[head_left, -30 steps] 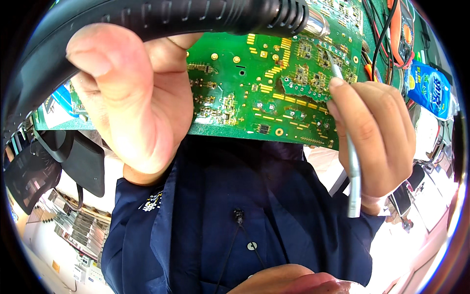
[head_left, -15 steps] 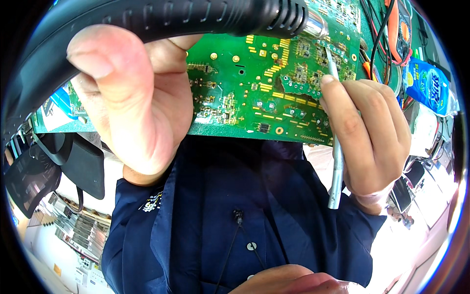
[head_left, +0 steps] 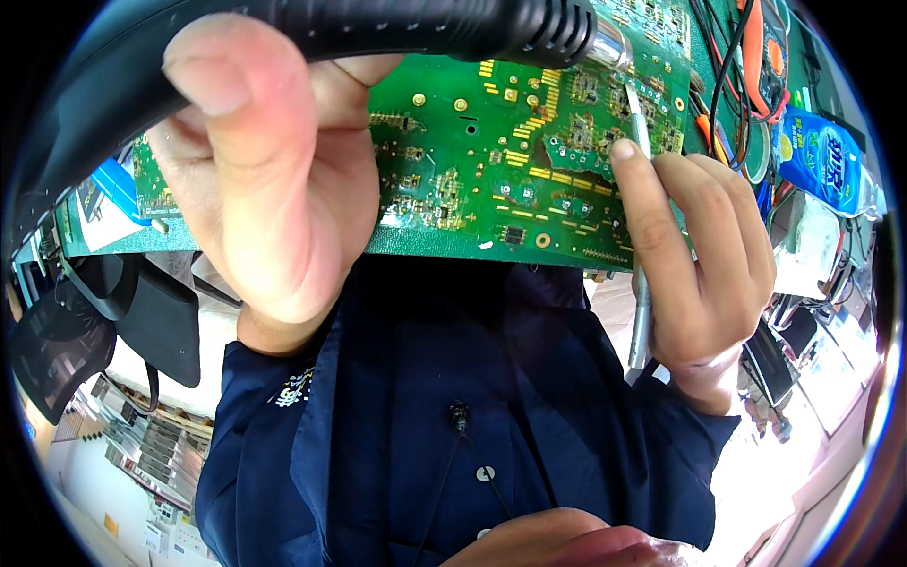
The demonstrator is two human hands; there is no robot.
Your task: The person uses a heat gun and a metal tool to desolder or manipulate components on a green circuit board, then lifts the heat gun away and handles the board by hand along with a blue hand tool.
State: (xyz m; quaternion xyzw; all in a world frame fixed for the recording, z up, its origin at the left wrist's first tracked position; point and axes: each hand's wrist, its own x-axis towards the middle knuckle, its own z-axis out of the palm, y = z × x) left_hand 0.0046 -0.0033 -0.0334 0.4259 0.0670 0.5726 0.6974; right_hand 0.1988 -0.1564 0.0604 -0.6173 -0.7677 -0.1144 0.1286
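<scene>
Circuit board (head_left: 491, 161) between both hands (head_left: 274, 189).

An electronics repair workshop: green circuit board (head_left: 529, 161), tangled cables (head_left: 727, 66), cluttered bench.

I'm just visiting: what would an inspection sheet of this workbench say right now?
Surface: green bench mat, mostly covered.
Job's things: green circuit board; black hot-air tool with metal nozzle over the board's upper right; metal tweezers, tip on the board.
Clutter: blue-labelled bottle; circuit boards stacked at lower left.
Hands: left hand wraps the hot-air tool; right hand pinches the tweezers.
Cables: black and orange leads at upper right.
Surroundings: black chair at left; dark blue jacket below.
</scene>
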